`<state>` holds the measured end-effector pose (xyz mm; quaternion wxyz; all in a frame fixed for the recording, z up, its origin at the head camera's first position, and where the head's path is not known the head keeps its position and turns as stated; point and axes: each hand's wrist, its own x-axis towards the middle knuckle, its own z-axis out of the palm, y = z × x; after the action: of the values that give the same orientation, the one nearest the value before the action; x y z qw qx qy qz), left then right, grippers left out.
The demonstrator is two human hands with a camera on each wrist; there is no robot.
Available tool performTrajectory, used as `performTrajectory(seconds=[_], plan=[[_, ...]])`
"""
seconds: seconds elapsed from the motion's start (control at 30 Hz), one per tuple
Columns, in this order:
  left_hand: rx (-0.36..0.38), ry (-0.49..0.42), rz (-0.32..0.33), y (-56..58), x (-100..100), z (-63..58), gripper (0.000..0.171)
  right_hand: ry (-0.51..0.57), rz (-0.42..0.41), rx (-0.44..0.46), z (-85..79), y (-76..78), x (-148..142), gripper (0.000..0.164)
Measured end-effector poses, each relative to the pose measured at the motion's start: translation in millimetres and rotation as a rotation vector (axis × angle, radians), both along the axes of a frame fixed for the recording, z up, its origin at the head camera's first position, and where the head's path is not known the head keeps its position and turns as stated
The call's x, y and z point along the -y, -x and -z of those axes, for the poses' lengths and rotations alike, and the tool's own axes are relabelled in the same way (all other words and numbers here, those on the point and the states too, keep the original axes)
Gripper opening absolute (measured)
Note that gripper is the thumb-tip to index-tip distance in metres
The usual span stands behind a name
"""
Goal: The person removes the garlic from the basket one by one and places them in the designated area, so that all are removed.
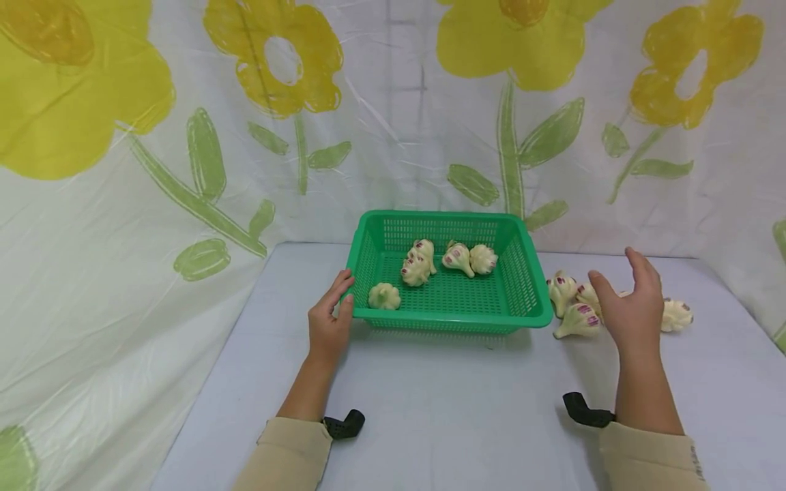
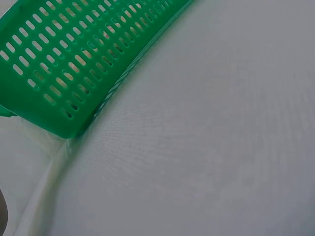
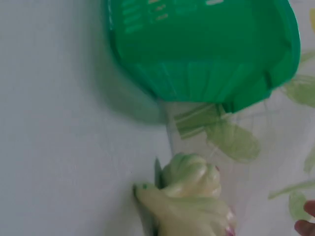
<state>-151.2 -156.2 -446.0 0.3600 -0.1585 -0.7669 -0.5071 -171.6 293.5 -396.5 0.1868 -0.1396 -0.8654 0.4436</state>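
In the head view my left hand touches the left rim of a green plastic basket, its fingers fairly straight and its thumb near the front corner. Several garlic bulbs lie inside, among them one garlic bulb close to that corner. To the basket's right, my right hand is raised with thumb and fingers spread, holding nothing. It partly hides a group of garlic bulbs on the table. The right wrist view shows garlic bulbs near the basket's end, and fingertips at the frame edge.
A white-covered table carries everything. Behind it hangs a white curtain printed with yellow flowers. Another garlic bulb lies right of my right hand. Black wrist mounts stick out at both sleeves.
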Motion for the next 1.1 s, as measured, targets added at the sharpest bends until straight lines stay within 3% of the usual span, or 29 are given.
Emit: performTrajectory(seconds=[0.3,0.57,0.63,0.8,0.93,1.03,1.1], plan=[[0.010,-0.001,0.001,-0.6,2.7,0.9,0.030,-0.109,-0.221,-0.093,0.2,2.1,48.0,0.072],[0.023,-0.001,0.007,-1.9,3.8,0.3,0.031,-0.257,-0.400,-0.117,8.9,5.0,79.3,0.069],[0.024,-0.006,0.012,1.4,4.9,5.1,0.031,-0.285,-0.440,-0.124,10.4,5.7,84.8,0.068],[0.009,-0.016,0.028,2.6,3.2,4.6,0.031,-0.388,-0.490,-0.121,9.3,4.9,94.8,0.070],[-0.009,-0.005,0.025,-1.0,0.2,-2.5,0.030,-0.442,-0.516,-0.114,8.3,5.1,102.4,0.072],[-0.020,0.009,0.015,0.4,0.7,-0.1,0.031,-0.477,-0.532,-0.089,8.1,6.4,109.9,0.074],[-0.028,0.010,0.011,4.7,2.8,7.7,0.031,-0.504,-0.540,-0.074,7.2,7.8,116.6,0.076]])
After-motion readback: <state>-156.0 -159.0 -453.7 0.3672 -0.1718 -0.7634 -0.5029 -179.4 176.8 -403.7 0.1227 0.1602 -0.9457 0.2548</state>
